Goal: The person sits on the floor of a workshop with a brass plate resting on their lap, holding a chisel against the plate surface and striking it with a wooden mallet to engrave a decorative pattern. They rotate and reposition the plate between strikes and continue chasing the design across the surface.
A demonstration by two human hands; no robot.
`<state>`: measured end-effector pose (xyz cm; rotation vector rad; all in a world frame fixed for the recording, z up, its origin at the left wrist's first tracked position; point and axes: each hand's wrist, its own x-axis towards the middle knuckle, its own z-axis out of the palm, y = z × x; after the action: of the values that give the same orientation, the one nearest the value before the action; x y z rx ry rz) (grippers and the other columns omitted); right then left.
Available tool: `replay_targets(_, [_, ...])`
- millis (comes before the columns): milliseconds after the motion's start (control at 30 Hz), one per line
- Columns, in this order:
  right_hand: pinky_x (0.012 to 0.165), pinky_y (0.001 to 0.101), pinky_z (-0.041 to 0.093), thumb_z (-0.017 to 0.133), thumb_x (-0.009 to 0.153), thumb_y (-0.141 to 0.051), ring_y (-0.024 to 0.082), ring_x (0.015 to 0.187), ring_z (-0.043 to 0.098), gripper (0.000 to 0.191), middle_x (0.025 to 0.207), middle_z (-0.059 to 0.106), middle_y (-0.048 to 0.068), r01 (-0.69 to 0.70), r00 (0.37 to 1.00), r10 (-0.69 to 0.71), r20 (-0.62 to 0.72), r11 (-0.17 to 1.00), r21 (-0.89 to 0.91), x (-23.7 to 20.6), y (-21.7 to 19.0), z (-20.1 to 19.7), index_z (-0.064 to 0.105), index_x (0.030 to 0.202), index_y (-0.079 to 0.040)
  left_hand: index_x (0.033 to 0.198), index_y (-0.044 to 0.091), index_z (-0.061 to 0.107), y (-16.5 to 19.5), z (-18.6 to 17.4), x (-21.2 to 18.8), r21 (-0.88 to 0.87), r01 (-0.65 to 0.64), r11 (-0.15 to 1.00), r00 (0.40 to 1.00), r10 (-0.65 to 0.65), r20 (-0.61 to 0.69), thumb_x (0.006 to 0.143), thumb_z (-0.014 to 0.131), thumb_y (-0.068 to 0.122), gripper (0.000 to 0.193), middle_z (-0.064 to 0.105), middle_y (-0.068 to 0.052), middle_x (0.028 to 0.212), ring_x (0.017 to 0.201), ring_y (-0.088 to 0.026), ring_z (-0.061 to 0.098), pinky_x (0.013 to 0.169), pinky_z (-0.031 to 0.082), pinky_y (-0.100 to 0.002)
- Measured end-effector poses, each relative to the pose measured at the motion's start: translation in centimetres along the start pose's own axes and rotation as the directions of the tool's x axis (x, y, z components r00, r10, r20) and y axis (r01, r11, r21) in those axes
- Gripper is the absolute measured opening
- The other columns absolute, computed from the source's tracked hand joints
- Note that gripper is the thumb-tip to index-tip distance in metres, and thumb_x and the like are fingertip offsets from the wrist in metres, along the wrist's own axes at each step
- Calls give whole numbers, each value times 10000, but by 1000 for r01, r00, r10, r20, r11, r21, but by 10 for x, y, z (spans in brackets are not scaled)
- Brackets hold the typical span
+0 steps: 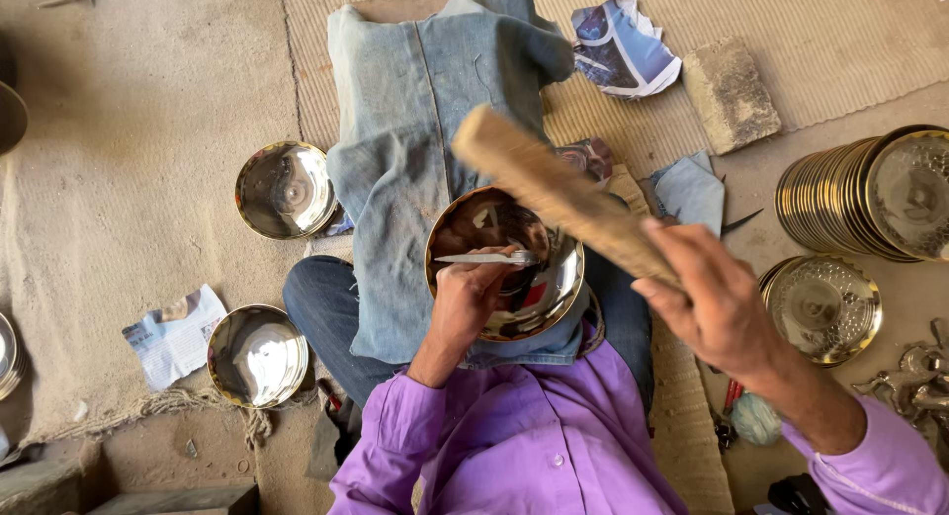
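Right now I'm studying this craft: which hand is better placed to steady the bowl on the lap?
The left hand, probably. It already rests inside the shiny metal bowl, pressing a thin metal tool against it. The right hand is raised beside the bowl, its fingers wrapped around a wooden stick.

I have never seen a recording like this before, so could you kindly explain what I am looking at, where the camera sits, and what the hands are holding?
There is one picture, taken by a camera worn on a person's head and looking down at their own lap and hands. The person sits on the floor in a purple shirt, with a worn denim cloth spread over their legs. On it rests a shiny metal bowl. The left hand holds a thin metal tool against the bowl's inside. The right hand grips a raised wooden stick. Around them lie two more bowls, a stack of plates and a stone block.
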<state>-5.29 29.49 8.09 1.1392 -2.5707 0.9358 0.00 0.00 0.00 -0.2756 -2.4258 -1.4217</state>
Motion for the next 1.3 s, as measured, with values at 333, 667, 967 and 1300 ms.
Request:
replay_targets(333, [580,322,560,601,999,-305,175,739,636,576,1098,609,116,63,994,-61,-88,998,19,57,-69,-57,471,1497,-49,1054,69,746,-4,3,-6,-18,72,997,997,-72,13,889,721,-9,184,757,-147,969,832,-313,753,686,582,-376])
replay_targets(667, [548,366,526,561,1105,-267,273,774,623,618,1107,586,183,38,998,-17,68,948,-315,36,-36,-49,343,1629,-23,1049,78,751,-2,2,-10,-11,53,999,998,-53,-27,857,698,-7,217,740,-170,955,851,-354,736,711,577,-393])
replay_targets(967, [464,380,479,571,1154,-260,265,668,575,560,1093,574,188,-589,766,638,-77,649,-481,0,109,32,401,1644,-51,1029,85,761,-6,0,-2,-7,82,997,997,-82,3,881,735,20,164,724,-160,871,784,-342,728,650,553,-395])
replay_targets(1300, [928,363,599,567,1233,-284,256,1135,664,470,1307,595,191,-241,966,245,-87,969,56,41,51,29,431,1584,-3,1109,90,749,-5,-11,17,-45,53,998,993,-48,109,902,761,86,208,738,-118,956,846,-328,721,696,560,-389])
